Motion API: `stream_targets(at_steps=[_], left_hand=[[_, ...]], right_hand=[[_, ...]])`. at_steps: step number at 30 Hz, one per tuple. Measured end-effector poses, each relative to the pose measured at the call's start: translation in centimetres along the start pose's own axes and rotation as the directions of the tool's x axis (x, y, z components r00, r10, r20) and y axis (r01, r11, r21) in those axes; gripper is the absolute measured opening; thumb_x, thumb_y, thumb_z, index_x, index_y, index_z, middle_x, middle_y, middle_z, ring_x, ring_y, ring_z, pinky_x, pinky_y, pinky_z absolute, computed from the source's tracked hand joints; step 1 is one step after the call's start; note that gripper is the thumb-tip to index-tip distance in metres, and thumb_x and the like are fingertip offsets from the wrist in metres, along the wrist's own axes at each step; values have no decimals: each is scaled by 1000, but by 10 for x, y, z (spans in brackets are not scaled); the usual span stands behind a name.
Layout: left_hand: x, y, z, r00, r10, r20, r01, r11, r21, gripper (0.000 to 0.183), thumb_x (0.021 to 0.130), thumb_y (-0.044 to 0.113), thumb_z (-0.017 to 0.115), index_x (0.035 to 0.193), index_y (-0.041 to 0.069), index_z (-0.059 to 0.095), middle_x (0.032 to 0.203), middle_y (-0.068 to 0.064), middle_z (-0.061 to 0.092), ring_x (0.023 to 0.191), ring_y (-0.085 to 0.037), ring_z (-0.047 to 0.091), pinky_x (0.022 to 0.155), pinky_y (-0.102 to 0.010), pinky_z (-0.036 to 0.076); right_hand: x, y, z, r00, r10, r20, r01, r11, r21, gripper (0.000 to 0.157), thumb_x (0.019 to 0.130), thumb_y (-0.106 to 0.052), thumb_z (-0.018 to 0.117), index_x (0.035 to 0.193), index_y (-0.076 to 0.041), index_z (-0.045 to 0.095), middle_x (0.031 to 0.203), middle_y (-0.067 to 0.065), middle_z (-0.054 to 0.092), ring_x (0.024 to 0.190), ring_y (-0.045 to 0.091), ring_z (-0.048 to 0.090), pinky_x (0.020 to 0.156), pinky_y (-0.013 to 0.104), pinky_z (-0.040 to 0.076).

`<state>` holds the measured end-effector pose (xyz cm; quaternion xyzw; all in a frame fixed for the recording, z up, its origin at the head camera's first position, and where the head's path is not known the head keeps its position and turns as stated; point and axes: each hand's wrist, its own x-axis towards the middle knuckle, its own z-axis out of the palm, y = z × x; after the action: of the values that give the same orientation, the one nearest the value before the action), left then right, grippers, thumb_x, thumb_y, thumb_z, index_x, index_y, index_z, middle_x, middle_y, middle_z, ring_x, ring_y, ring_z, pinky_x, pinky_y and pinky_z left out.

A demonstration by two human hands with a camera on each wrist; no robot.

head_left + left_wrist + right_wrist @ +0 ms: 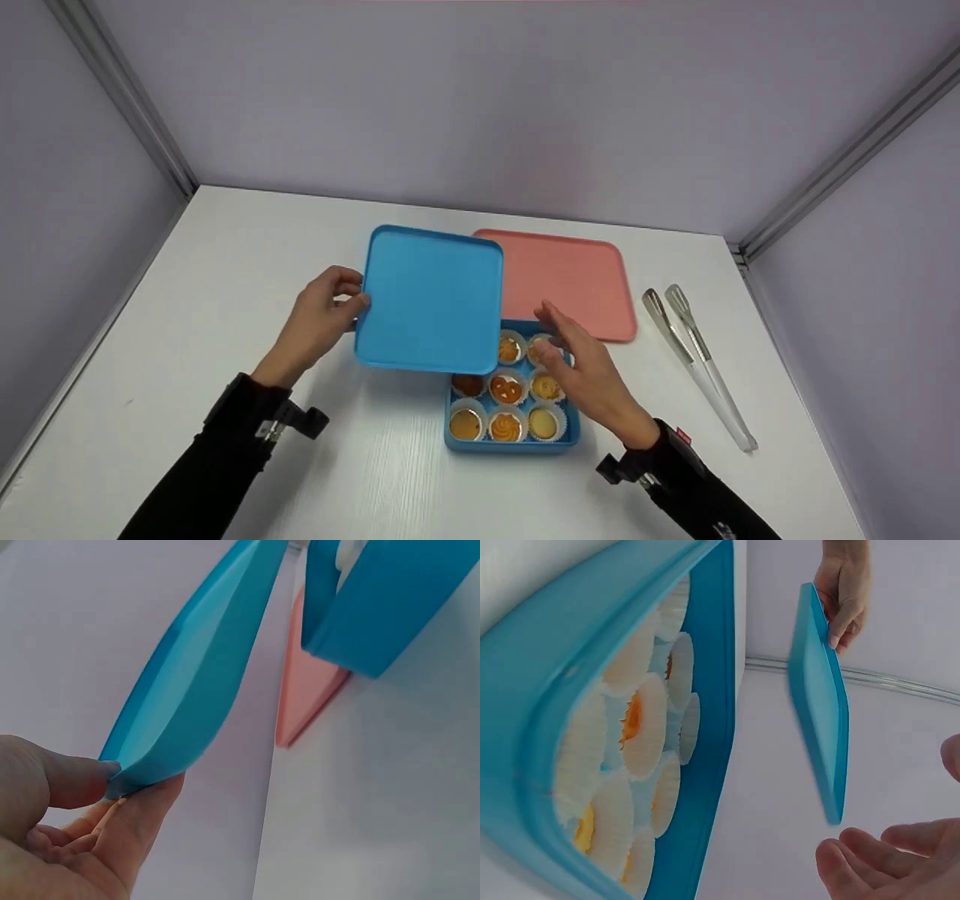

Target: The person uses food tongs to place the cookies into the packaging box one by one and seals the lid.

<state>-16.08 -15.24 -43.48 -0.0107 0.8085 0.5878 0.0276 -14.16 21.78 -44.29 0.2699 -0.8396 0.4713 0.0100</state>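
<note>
My left hand (319,315) pinches the left edge of a square blue lid (435,300), thumb on top and fingers beneath, as the left wrist view shows. The lid is held in the air with its rimmed inner side up, overlapping the back left of a blue box (512,448) in the head view. Inside the box stand rows of small pastries (506,427) in white paper cups; the lid hides some of them. My right hand (589,375) hovers over the box's right side with fingers extended and holds nothing. In the right wrist view its fingertips are apart from the lid's near end.
A pink tray (566,281) lies on the white table (375,465) behind the box, partly covered by the lid in the head view. Metal tongs (701,367) with white handles lie at the right. Pale panels (465,105) enclose the table's back and sides.
</note>
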Motion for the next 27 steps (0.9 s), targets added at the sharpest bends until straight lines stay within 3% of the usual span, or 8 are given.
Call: stream_targets(at_steps=[3, 7, 10, 13, 17, 20, 24, 27], left_hand=[[-1, 4, 13, 1000, 5, -1, -5, 999, -41, 31, 97, 9, 57, 124, -3, 48, 110, -19, 59, 98, -33, 65, 75, -40, 55], [-2, 11, 30, 999, 37, 10, -36, 994, -107, 31, 97, 8, 57, 124, -2, 48, 110, -19, 59, 97, -31, 66, 75, -40, 55], [-4, 17, 40, 996, 86, 35, -80, 985, -153, 34, 96, 8, 59, 127, 1, 47, 110, -17, 59, 94, -29, 67, 75, -38, 55], [-8, 27, 43, 984, 155, 85, -137, 973, -187, 44, 95, 5, 59, 136, 2, 43, 110, -19, 59, 95, -30, 67, 77, -39, 55], [-18, 45, 43, 956, 254, 148, -230, 960, -161, 47, 94, -2, 58, 139, -4, 43, 116, -23, 59, 101, -37, 65, 82, -41, 53], [-22, 50, 45, 931, 327, 163, -313, 944, -105, 38, 92, -7, 58, 130, -5, 53, 117, -20, 61, 102, -38, 64, 84, -41, 52], [-18, 40, 52, 885, 434, 168, -431, 901, -58, 33, 90, -11, 59, 121, 0, 60, 112, -14, 65, 100, -33, 66, 84, -40, 52], [-11, 24, 58, 844, 510, 164, -511, 859, -41, 34, 88, -12, 62, 118, 4, 62, 108, -10, 66, 98, -27, 67, 84, -38, 52]], right_hand=[[8, 0, 3, 993, 117, 20, -118, 991, 64, 58, 102, -22, 49, 152, -4, 24, 145, 14, 44, 128, 28, 48, 100, 47, 40], [16, 3, 2, 970, 241, 42, -245, 959, 146, 58, 102, -33, 49, 149, -3, 32, 135, 14, 55, 111, 26, 61, 87, 41, 51], [21, 8, -3, 961, 270, 60, -277, 937, 212, 55, 101, -34, 52, 144, -2, 41, 125, 17, 60, 101, 27, 66, 77, 39, 55], [23, 7, -14, 960, 261, 97, -278, 923, 268, 50, 100, -27, 54, 142, -3, 42, 123, 20, 61, 103, 30, 64, 78, 43, 54], [25, -10, -33, 970, 219, 107, -240, 935, 263, 44, 99, -13, 56, 139, 0, 43, 125, 22, 59, 107, 34, 62, 82, 47, 52], [22, -23, -41, 989, 146, 7, -146, 978, 149, 35, 95, -3, 60, 128, 4, 54, 118, 20, 63, 102, 32, 65, 80, 40, 54], [17, -26, -45, 988, 12, -153, -22, 998, -60, 24, 89, 5, 65, 112, 2, 68, 97, 15, 69, 81, 25, 64, 69, 27, 52], [12, -24, -48, 988, -16, -156, 5, 997, -71, 22, 89, 7, 63, 110, 1, 69, 86, 16, 69, 70, 25, 63, 64, 28, 52]])
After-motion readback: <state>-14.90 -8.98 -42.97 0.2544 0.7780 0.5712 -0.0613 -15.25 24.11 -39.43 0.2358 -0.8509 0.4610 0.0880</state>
